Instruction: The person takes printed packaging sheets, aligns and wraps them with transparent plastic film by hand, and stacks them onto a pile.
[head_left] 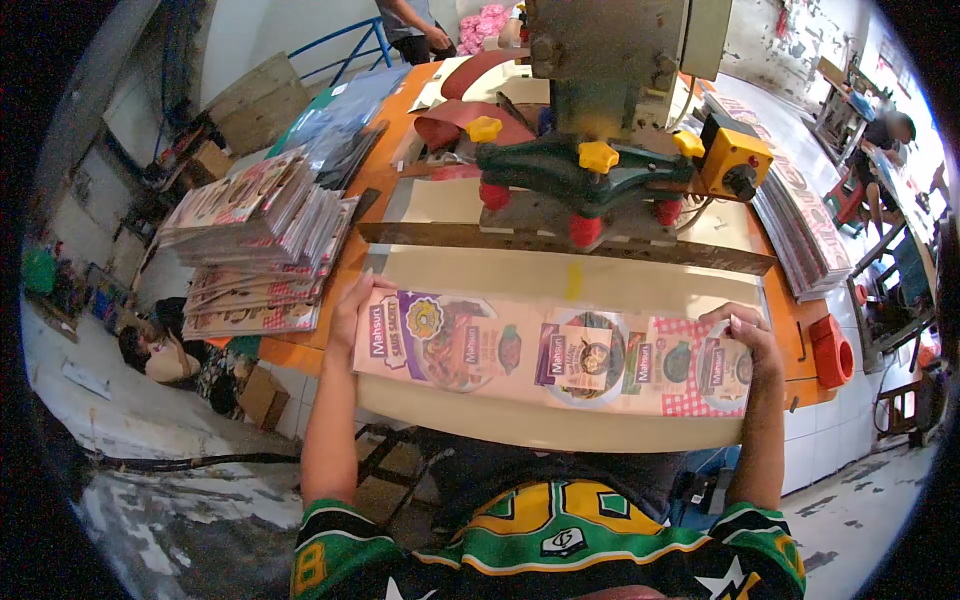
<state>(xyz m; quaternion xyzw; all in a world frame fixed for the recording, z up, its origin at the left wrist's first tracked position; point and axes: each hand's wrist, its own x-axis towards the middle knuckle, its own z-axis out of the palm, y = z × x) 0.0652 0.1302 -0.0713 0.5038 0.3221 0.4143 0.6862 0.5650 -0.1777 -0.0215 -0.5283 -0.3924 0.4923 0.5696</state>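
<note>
A long, flat printed plastic packaging sheet (515, 355) with pink panels, food pictures and "Mahsuri" lettering stretches between my two hands. My left hand (352, 308) grips its left end, fingers closed around the upper corner. At the opposite end, my right hand (748, 330) holds the upper right corner with bent fingers. Beneath the sheet lies a cream work surface (540, 428) with a yellow mark. Just beyond it, a metal bar (420, 234) runs across under a dark machine head (590, 170) with yellow knobs and red feet.
Stacks of similar printed packaging (265, 250) stand on the left, with another pile (800, 225) on the right. A yellow control box (738, 165) hangs beside the machine. A red tape-roll-shaped object (830, 350) sits at the right edge. People (410, 25) are in the background.
</note>
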